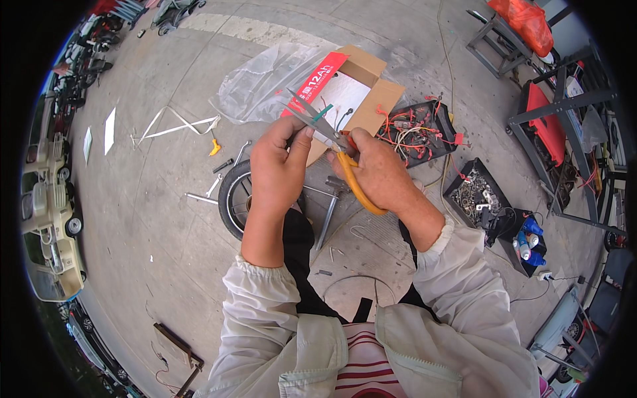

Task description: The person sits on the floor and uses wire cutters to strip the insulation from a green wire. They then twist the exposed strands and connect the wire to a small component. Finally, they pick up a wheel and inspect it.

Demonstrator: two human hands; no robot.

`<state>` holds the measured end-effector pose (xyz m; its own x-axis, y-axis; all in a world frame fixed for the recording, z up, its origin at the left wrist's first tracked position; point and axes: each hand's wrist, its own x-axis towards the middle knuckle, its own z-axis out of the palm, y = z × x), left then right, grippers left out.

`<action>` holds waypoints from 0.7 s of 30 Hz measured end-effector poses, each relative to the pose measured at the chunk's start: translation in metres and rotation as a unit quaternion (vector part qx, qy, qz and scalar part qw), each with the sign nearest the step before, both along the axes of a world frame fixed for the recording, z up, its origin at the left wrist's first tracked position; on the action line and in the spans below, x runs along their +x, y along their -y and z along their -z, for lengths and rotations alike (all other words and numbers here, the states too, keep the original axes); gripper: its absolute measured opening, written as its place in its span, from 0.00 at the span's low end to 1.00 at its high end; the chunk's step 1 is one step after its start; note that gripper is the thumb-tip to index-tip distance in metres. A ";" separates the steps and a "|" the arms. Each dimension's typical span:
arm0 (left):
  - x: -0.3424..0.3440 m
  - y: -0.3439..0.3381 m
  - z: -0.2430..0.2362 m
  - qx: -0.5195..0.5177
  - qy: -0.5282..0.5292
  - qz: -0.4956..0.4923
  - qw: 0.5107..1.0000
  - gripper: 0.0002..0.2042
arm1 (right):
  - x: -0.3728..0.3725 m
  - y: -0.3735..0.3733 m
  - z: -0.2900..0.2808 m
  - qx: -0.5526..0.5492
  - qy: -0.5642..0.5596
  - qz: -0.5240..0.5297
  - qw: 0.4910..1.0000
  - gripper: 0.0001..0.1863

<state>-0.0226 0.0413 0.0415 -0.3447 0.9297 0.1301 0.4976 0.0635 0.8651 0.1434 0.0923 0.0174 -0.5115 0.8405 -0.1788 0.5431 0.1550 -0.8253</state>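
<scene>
Head view: yellow-handled scissors [340, 140] in right hand [385, 171]

Veh. repair wkshp: spanners [213, 186] & wheel [226, 201] on concrete flr [166, 232], elec. wires [415, 126], motorbikes [91, 66] parked nearby.

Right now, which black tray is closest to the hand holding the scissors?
The wire tray, full of tangled wires, just past the right hand. The metal-parts tray and the can tray both sit farther off, toward the lower right.
</scene>
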 end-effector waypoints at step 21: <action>0.002 0.000 0.004 -0.055 0.199 0.001 0.978 0.07 | -0.002 0.000 0.005 0.139 -0.069 0.026 0.988 0.27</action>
